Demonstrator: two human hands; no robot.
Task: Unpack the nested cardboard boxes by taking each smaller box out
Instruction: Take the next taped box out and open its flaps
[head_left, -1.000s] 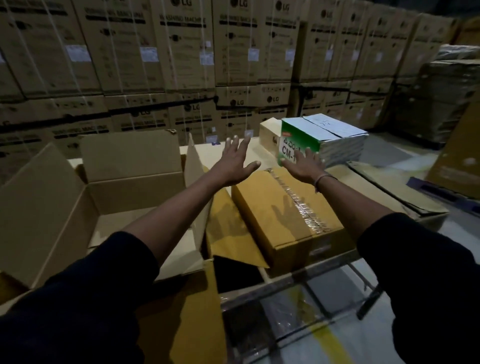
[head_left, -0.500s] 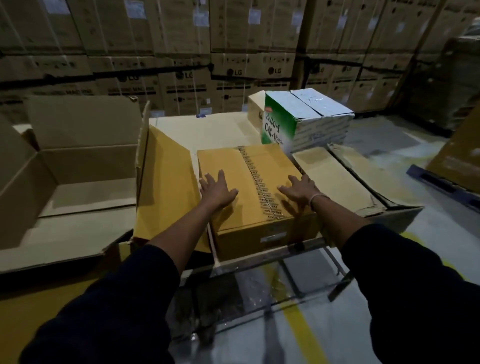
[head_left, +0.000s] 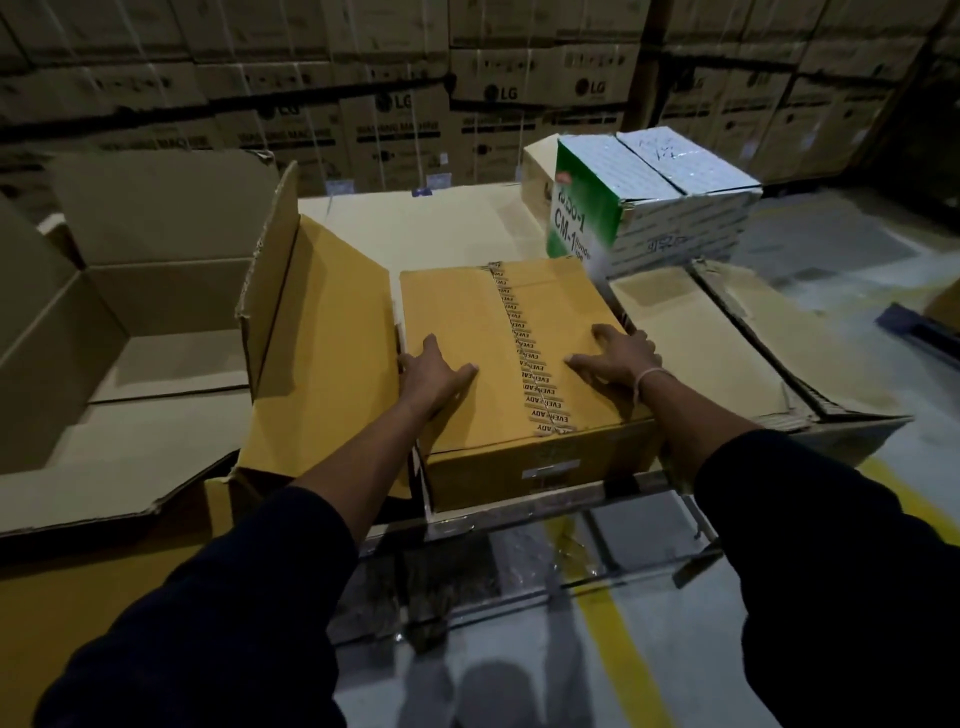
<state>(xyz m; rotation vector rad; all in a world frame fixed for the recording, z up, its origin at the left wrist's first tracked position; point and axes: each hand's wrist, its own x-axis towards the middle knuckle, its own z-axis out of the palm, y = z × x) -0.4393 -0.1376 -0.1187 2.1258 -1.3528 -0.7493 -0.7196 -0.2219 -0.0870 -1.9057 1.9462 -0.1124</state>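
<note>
A taped brown cardboard box (head_left: 467, 312) with printed tape down its middle lies at the table's near edge. My left hand (head_left: 434, 374) rests on its top near the left edge, fingers spread, some of them over the side. My right hand (head_left: 618, 361) lies flat on the top right part, thumb pointing toward the tape. A big empty box (head_left: 156, 312) stands wide open on the left, its yellow-brown flap (head_left: 322, 353) leaning against the taped box. A green and white box (head_left: 649, 202) sits behind.
Flattened cardboard sheets (head_left: 727, 343) lie to the right on the table. A wall of stacked LG cartons (head_left: 395, 104) fills the background. Below the table edge is a metal frame (head_left: 519, 571) and grey floor with a yellow line (head_left: 623, 665).
Both hands came down from the air near the green and white box onto the taped box's top. Since half a second ago they have hardly moved; the view dropped closer.
</note>
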